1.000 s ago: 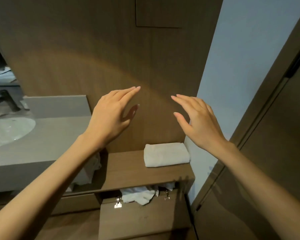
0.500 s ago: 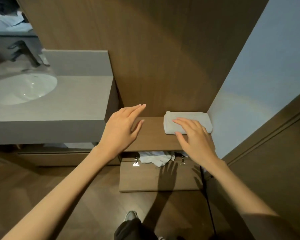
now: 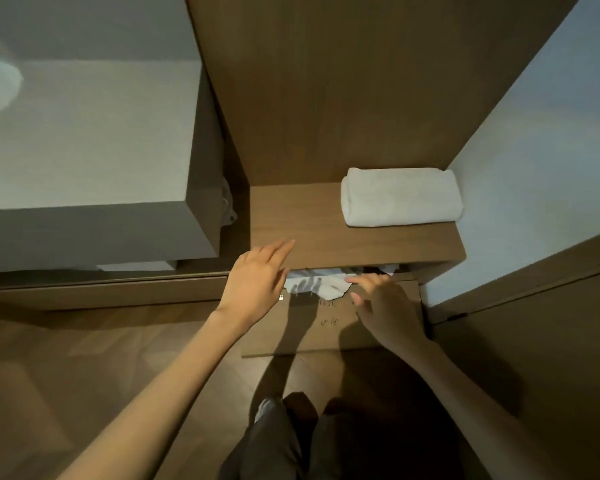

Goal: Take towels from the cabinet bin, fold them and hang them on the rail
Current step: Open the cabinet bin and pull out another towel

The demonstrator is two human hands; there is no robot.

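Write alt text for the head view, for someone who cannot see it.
Seen from above, a person's left hand and right hand, fingers extended, reach toward crumpled white towels in an open cabinet bin under a wooden shelf. A folded white towel lies on the shelf's right end; a grey counter stands to the left.

A folded white towel [image 3: 400, 197] lies flat at the shelf's [image 3: 309, 230] far right; crumpled white towels [image 3: 329, 289] spill from the open cabinet bin [image 3: 309, 337] below.
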